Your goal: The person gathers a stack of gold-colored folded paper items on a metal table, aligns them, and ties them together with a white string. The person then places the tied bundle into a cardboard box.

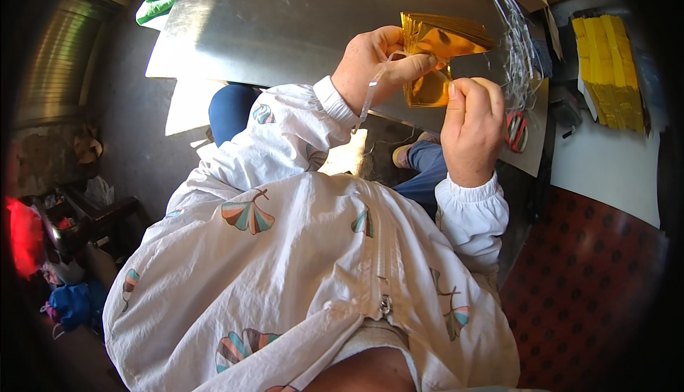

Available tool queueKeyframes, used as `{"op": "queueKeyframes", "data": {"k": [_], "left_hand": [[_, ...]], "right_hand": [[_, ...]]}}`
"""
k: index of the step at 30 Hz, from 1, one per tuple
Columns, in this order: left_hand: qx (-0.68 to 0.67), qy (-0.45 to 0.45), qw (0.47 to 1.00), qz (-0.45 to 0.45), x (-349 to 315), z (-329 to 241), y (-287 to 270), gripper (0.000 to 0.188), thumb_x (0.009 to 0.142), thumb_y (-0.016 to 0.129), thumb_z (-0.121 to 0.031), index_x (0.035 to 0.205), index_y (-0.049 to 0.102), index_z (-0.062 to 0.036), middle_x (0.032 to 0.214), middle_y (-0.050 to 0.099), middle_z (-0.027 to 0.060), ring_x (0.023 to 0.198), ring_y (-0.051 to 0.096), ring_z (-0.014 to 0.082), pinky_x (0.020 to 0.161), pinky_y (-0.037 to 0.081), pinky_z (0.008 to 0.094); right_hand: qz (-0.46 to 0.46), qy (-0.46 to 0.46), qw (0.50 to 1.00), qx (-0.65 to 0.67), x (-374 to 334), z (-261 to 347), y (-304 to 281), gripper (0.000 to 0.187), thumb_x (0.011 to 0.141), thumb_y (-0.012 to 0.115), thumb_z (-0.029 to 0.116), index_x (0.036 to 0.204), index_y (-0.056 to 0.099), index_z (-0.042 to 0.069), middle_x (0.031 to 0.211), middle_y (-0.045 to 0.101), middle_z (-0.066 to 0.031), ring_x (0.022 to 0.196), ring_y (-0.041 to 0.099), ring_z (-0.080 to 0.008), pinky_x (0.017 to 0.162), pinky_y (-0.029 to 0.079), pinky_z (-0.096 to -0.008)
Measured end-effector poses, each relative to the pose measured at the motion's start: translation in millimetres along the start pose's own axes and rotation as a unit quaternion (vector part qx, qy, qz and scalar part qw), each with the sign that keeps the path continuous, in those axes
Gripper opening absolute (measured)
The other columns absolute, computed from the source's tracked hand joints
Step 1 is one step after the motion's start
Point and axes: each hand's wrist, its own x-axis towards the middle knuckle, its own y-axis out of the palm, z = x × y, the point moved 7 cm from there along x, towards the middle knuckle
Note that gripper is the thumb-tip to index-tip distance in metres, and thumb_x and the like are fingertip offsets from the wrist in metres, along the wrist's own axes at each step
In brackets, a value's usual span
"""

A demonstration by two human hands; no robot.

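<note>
A stack of shiny gold foil sheets (447,39) is held up over the near edge of the metal table. My left hand (374,68) grips the stack from its left side, the thumb lying across the front. From that hand a narrow translucent strip (370,100) hangs down past the wrist. My right hand (474,128) is closed in a pinch at the lower right of the foil, on the edge of a gold sheet. The sheets' upper edges fan out to the right. My right fingertips partly hide the pinched edge.
The grey metal table (285,22) spreads out ahead. A pile of clear strips (524,57) lies at its right, with red-handled scissors (518,132) nearer me. Farther right are a yellow bundle (609,71) on a white surface and a dark red patterned surface (577,285).
</note>
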Motion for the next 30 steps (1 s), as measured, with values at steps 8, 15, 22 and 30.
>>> {"op": "queueKeyframes", "data": {"k": [8, 15, 22, 30], "left_hand": [[-0.014, -0.040, 0.999, 0.023, -0.5, 9.7, 6.5, 0.036, 0.085, 0.068, -0.018, 0.111, 0.059, 0.0047, 0.102, 0.067, 0.0093, 0.092, 0.062, 0.0154, 0.088, 0.047, 0.0266], [0.014, -0.074, 0.997, 0.015, -3.3, 13.5, 0.8, 0.035, 0.083, 0.069, -0.016, 0.110, 0.060, 0.0043, 0.100, 0.067, 0.0093, 0.092, 0.062, 0.0161, 0.087, 0.047, 0.0272], [0.005, -0.091, 0.996, 0.024, -4.2, 18.2, 3.6, 0.036, 0.083, 0.069, -0.018, 0.111, 0.061, 0.0033, 0.101, 0.067, 0.0082, 0.093, 0.061, 0.0152, 0.090, 0.044, 0.0270], [0.013, -0.112, 0.993, 0.030, -5.3, 23.2, 7.0, 0.035, 0.084, 0.068, -0.018, 0.111, 0.061, 0.0032, 0.100, 0.068, 0.0079, 0.093, 0.061, 0.0147, 0.089, 0.045, 0.0267]], "right_hand": [[0.032, -0.126, 0.985, -0.117, 13.2, 13.6, -3.6, 0.014, 0.082, 0.059, 0.005, 0.095, 0.054, 0.007, 0.090, 0.058, -0.0112, 0.079, 0.060, -0.0308, 0.072, 0.049, -0.0379], [0.194, -0.100, 0.975, -0.047, 24.9, 8.8, 0.1, 0.014, 0.081, 0.058, 0.001, 0.095, 0.058, 0.002, 0.082, 0.057, -0.0141, 0.076, 0.061, -0.0308, 0.068, 0.052, -0.0378], [0.226, -0.085, 0.969, -0.045, 27.6, -3.3, -4.8, 0.013, 0.083, 0.059, -0.002, 0.096, 0.062, -0.002, 0.087, 0.061, -0.0172, 0.079, 0.062, -0.0343, 0.067, 0.051, -0.0365], [0.113, -0.046, 0.990, -0.071, 16.8, -2.9, -8.2, 0.005, 0.083, 0.062, 0.004, 0.088, 0.062, 0.001, 0.078, 0.060, -0.0148, 0.070, 0.061, -0.0323, 0.061, 0.050, -0.0379]]}}
